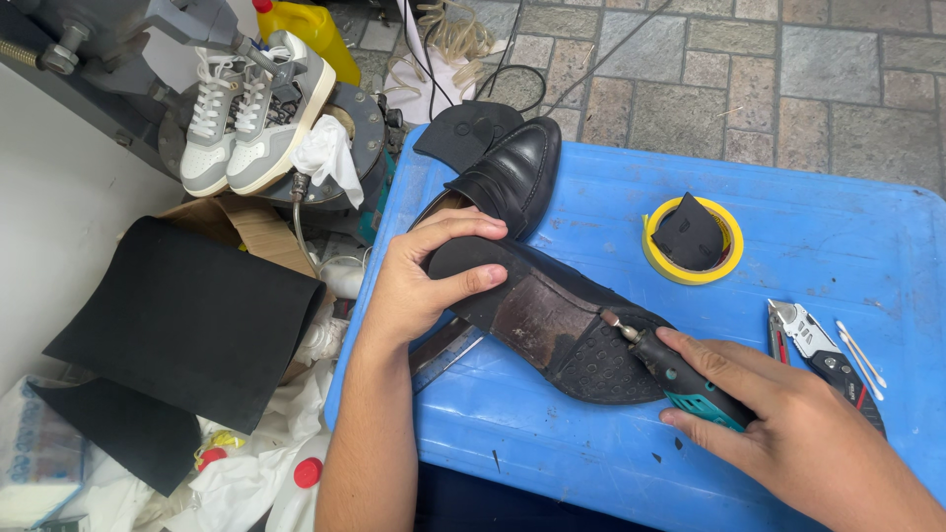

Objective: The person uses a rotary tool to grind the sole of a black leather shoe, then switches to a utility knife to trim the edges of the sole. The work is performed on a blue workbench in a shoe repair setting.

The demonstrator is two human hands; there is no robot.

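Fingers of the right hand (808, 433) wrap tight around a rotary tool (680, 379), a dark body with a teal end, and its small bit touches the sole of a black shoe (552, 320) where the worn middle meets the studded rubber front. That shoe lies sole-up across the blue table (838, 236), heel to the left. Left hand (419, 286) clamps the heel end, thumb pressed on the sole and fingers curled over the top edge, so that grip pinches the heel.

Just behind it sits a 2nd black shoe (512, 172), a loafer, upright, toe pointing away, touching the first. A black rubber sole piece (463, 128) lies at the table's far left corner beside the loafer's toe. Farther right, a yellow tape roll (693, 241) lies flat with a black rubber scrap (688, 232) resting on it. Near the right hand are a utility knife (818, 345) and 2 cotton swabs (859, 350), the knife partly hidden by the hand.

Left of the table, black rubber sheets (177, 325) lie over cardboard and white rags. Behind them, 2 grey-and-white sneakers (246, 108) rest on a machine, with a yellow bottle (315, 30) beyond. Grey paving stones (739, 69) cover the ground past the table.
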